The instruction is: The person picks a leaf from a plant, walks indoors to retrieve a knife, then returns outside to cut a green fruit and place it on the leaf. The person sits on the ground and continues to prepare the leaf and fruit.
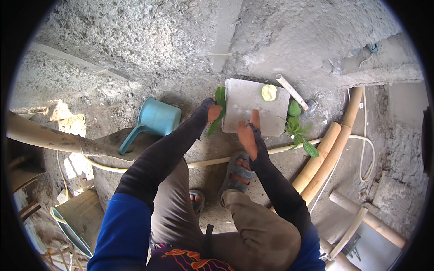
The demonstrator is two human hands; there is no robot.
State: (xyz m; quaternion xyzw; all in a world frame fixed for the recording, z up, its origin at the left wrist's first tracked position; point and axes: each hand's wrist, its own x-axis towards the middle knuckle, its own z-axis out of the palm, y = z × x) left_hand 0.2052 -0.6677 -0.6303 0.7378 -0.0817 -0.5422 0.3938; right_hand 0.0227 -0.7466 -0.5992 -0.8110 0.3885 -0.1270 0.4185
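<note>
A flat grey slab [235,97] lies on the ground in front of me. My left hand [213,113] is at its left edge, closed on a long green leaf [219,108] that partly covers the fingers. Over the slab's near part, my right hand [249,135] has its fingers stretched out and apart, and I see nothing in them. A pale yellow-green lump [268,92], perhaps a peeled or cut fruit, rests on the far right part of the slab. Beside the slab's right edge are a green fruit [294,108] and a leafy sprig [295,128].
A whitish tube [291,91] leans at the slab's right corner. Left of my left forearm lies a light blue dipper [159,116]. A pale hose [208,162] crosses before my sandals. Bamboo poles [318,158] lie at right; a bucket [81,221] stands lower left. A rough wall rises behind.
</note>
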